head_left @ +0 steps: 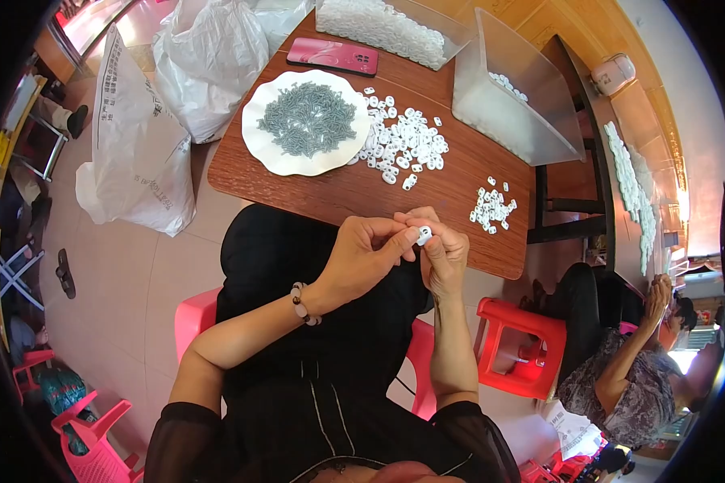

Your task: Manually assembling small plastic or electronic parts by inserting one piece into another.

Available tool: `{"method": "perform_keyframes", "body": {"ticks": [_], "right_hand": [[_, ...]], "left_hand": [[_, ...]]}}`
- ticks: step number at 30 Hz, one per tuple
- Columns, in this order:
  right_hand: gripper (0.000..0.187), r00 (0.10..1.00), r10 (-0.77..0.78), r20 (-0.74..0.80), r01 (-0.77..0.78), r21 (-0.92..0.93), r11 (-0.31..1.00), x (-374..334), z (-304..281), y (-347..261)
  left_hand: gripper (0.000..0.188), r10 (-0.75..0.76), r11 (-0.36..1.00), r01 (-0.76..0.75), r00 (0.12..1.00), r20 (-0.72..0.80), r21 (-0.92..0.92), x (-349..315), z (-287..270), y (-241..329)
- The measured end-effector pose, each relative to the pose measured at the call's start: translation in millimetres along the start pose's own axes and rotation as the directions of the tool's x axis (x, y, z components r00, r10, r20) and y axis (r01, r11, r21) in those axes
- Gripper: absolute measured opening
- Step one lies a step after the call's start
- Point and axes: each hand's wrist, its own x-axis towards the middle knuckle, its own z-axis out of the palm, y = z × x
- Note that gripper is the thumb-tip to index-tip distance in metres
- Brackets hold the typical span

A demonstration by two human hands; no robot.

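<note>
Just past the table's front edge, my left hand (364, 256) and my right hand (445, 259) meet, both closed on one small white plastic piece (424, 235) with dark holes. My fingertips cover part of it. Beyond them, a heap of similar white plastic pieces (407, 141) is spread on the brown wooden table (451, 181). To its left stands a white plate (254, 137) with a wavy rim, bearing many small grey pins (308, 119), perhaps screws. A smaller group of white pieces (493, 207) lies near the table's right edge.
A pink phone (332, 57) lies at the far left of the table. Two translucent bins (511, 121) with white pieces stand at the back. White sacks (141, 137) fill the floor at left. A red stool (524, 346) and another person (620, 370) are at right.
</note>
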Motion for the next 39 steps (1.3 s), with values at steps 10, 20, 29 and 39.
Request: {"method": "perform_keyframes", "body": {"ticks": [10, 20, 29, 39], "right_hand": [[0.043, 0.999, -0.041, 0.002, 0.041, 0.024, 0.999, 1, 4, -6], [0.027, 0.977, -0.097, -0.192, 0.018, -0.376, 0.926, 18, -3, -44], [0.023, 0.848, -0.516, -0.122, 0.045, -0.953, 0.299, 108, -65, -102], [0.032, 0.862, -0.373, -0.342, -0.380, -0.924, -0.030, 189, -171, -80]], "left_hand": [[0.022, -0.010, 1.000, 0.010, 1.000, 0.007, -0.028, 1, 0, 0], [0.023, -0.155, 0.978, 0.151, 0.988, -0.018, -0.142, 5, -7, 5], [0.024, -0.206, 0.949, 0.197, 0.978, -0.011, -0.248, 6, -9, 1], [0.025, -0.211, 0.949, 0.209, 0.977, 0.016, -0.237, 9, -14, 2]]}}
